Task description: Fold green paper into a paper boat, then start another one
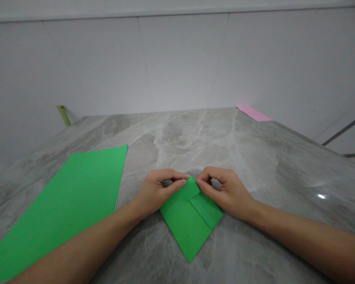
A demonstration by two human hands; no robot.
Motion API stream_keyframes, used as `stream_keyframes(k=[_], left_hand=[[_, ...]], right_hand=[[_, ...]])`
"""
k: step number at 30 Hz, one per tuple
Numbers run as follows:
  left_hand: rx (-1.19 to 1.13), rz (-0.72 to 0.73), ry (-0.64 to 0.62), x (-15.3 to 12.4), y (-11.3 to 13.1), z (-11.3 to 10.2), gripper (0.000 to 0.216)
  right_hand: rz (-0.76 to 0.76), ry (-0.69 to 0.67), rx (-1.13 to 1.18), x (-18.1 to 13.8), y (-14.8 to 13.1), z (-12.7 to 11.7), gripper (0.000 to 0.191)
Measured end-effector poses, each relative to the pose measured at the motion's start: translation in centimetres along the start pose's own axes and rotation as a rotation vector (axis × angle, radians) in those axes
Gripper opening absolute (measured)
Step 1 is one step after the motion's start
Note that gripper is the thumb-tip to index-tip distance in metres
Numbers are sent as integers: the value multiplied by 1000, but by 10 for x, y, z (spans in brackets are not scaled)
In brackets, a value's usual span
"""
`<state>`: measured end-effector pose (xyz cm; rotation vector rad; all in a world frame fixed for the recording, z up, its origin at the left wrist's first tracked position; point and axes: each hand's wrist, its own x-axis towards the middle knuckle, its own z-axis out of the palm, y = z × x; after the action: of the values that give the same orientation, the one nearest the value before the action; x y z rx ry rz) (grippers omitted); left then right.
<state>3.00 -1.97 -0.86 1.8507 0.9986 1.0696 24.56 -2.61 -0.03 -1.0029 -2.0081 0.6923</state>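
A folded piece of green paper [189, 225] lies diamond-wise on the table, one corner toward me and one away. A narrow folded flap shows on its right side. My left hand [158, 189] pinches the paper's far corner from the left, thumb and index finger pressed together. From the right, my right hand [225, 189] pinches the edge just beside that same corner. Its curled fingers partly cover the paper's upper right edge.
Large green sheets [77, 197] lie at the left, partly under my left forearm. A pink paper [256, 114] rests at the table's far right edge. A yellow-green strip-like object [63, 115] is at the far left. The grey marbled table [177, 138] meets a white panelled wall [183, 59].
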Motion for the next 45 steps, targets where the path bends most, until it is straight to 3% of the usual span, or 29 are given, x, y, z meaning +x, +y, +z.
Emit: stream_keyframes(k=[15,24,45], left_hand=[[-37,-30,-2,0,1,1,12],[-47,-160,-43,-1,2,0,15],[-192,-242,-19,3,5,0,10]], right_hand=[[-58,8,-18,-1,1,0,20],[-91,6,-31,-1,2,1,19],[-145,8,-57,-2,1,1,19]])
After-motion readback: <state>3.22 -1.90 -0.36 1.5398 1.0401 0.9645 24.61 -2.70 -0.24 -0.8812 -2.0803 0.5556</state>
